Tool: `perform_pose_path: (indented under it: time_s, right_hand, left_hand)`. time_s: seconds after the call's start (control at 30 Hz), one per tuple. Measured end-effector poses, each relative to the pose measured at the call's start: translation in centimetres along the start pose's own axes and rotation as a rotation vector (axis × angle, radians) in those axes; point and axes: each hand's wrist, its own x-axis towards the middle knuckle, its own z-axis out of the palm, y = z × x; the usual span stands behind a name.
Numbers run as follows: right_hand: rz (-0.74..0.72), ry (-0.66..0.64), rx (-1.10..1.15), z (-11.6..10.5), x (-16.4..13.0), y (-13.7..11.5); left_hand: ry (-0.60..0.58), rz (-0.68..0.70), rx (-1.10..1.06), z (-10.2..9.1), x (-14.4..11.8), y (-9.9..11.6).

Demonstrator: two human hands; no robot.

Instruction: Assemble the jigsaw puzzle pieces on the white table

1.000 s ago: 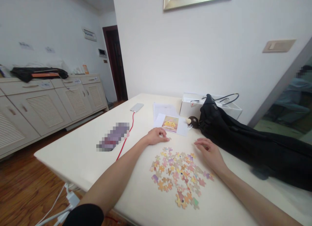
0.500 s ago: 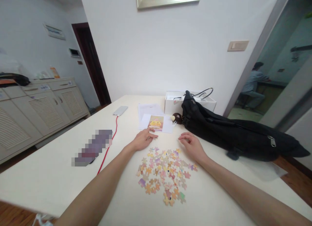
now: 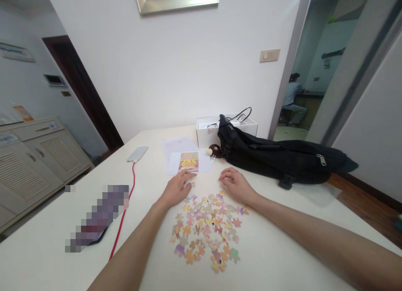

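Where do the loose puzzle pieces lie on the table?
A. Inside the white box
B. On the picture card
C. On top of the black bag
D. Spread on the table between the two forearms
D: the puzzle pieces are scattered on the bare table, just nearer the camera than the left hand and right hand.

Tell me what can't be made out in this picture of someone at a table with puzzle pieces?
- Thing beside the red cable: pixelated patch hides it, head view.
- Left hand: fingers rest near a loose piece; whether they grip it is too small to tell.
- Right hand: fingers curled; anything under them is hidden.
- Puzzle pieces: prints too small.
- White box: black bag covers part.
- Picture frame: cut off at the top edge.
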Motion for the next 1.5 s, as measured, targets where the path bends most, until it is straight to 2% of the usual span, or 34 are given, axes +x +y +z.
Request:
perform_pose_path:
  time_s: [0.2,0.47,0.97,1.37,1.5]
  right_hand:
    - [-0.016,0.007,0.009,0.0,0.0,0.1]
    - [-0.013,0.050,-0.014,-0.2,-0.3,-0.1]
    - [-0.047,0.061,0.017,0.2,-0.2,0.6]
    - [-0.025,0.038,0.013,0.4,0.0,0.7]
    - [-0.012,0.041,0.008,0.3,-0.1,0.5]
  left_hand:
    - [-0.024,0.070,-0.031,0.0,0.0,0.3]
    - [0.037,0.043,-0.103,0.5,0.5,0.1]
    - [0.056,0.027,-0.037,0.9,0.7,0.7]
    - [0.053,0.025,-0.077,0.8,0.6,1.1]
    - [0.046,-0.022,-0.095,1.0,0.8,0.7]
